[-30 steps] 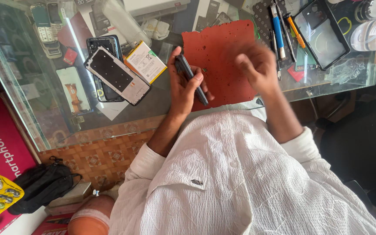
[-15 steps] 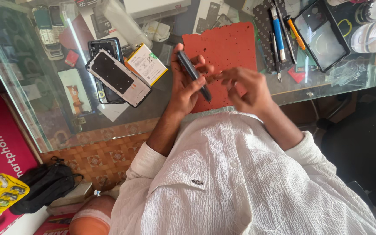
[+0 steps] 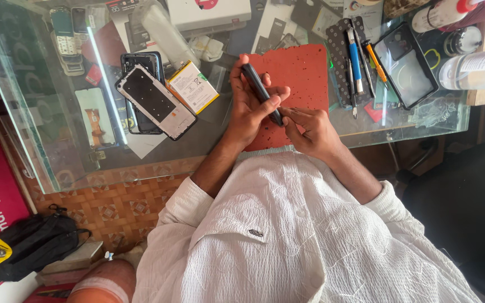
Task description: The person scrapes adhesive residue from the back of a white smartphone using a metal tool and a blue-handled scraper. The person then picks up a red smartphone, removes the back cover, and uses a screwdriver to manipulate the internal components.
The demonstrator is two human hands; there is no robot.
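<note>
The left hand point(image 3: 251, 104) grips a dark screwdriver point(image 3: 260, 90), the right hand point(image 3: 310, 132) pinches its tip, while the opened phone point(image 3: 155, 101) lies untouched at left.

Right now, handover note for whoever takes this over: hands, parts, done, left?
Left hand: gripping the dark pen-shaped tool over the red mat.
Right hand: fingertips at the tool's lower tip; whether they grip it is unclear.
Parts: opened phone and loose battery lie on the glass table, left of the hands.
Done: phone is apart, battery out.
Left: the phone and battery lie untouched; nothing is reassembled.
</note>
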